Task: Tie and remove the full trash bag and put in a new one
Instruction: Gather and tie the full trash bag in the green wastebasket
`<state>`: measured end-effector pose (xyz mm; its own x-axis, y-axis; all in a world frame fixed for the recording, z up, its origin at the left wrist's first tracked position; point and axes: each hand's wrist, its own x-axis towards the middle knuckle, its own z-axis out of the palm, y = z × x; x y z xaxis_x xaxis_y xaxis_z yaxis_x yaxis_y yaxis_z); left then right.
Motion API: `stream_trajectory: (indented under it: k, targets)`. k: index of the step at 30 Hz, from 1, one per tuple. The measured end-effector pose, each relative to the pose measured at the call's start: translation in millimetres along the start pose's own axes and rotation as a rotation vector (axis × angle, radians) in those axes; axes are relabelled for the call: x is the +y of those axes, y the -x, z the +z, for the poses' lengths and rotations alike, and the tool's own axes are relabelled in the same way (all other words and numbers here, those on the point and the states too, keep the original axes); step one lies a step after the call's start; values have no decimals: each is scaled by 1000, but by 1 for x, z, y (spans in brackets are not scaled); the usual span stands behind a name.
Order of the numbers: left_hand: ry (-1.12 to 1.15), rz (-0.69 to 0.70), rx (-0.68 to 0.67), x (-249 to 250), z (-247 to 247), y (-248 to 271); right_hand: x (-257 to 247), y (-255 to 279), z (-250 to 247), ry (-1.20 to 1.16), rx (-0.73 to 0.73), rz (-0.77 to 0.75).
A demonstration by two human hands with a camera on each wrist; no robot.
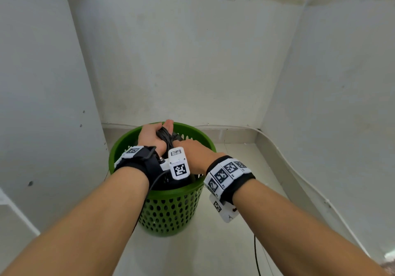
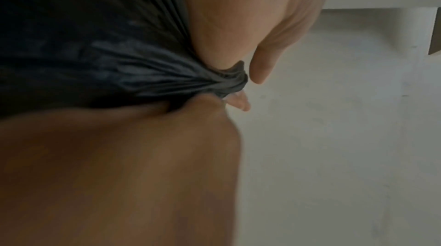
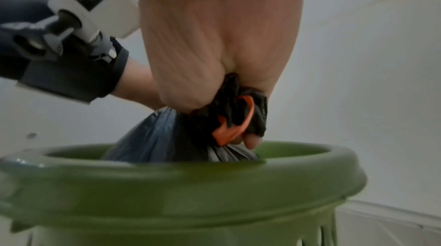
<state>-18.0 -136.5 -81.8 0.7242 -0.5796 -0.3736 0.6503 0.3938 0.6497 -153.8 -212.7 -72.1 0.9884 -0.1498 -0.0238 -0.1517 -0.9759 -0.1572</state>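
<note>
A green perforated bin [image 1: 171, 207] stands on the floor in a corner. A black trash bag [image 1: 165, 135] sits inside it, its top gathered into a neck above the rim. My left hand [image 1: 152, 135] grips the upper part of that neck, fingers wrapped round the bunched plastic [image 2: 143, 72]. Just below and to the right, my right hand [image 1: 192, 153] holds the neck too. In the right wrist view my right hand [image 3: 214, 42] clenches the bag [image 3: 148, 136], and an orange tie strip [image 3: 248, 116] loops round the neck above the bin's rim [image 3: 167, 184].
Pale walls close in on the left, back and right of the bin. A white conduit [image 1: 299, 181] runs along the foot of the right wall. A thin black cable [image 1: 256, 254] lies on the floor at the lower right.
</note>
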Motion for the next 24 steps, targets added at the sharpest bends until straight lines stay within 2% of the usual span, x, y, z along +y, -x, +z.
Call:
stream_trajectory:
  k: [1, 2, 3, 6, 9, 14, 18, 20, 24]
  targets:
    - [141, -62, -92, -2, 1, 4, 2, -1, -1, -47, 21, 13]
    - [180, 18, -139, -4, 9, 8, 5, -2, -2, -95, 59, 35]
    - [106, 46, -119, -7, 15, 9, 9, -3, -3, -137, 115, 63]
    - [-104, -39, -207, 1, 21, 19, 23, -4, -5, -206, 281, 174]
    - [-225, -119, -216, 9, 13, 29, 26, -4, -6, -166, 349, 234]
    - [-67, -205, -237, 9, 1, 31, 8, 3, 11, -116, 125, 195]
    - [196, -159, -209, 5, -7, 19, -1, 6, 9, -148, 57, 107]
    - [198, -168, -198, 6, -8, 13, -4, 6, 2, -172, 37, 83]
    - [63, -129, -144, 6, -11, 5, -6, 1, -13, -231, -8, 103]
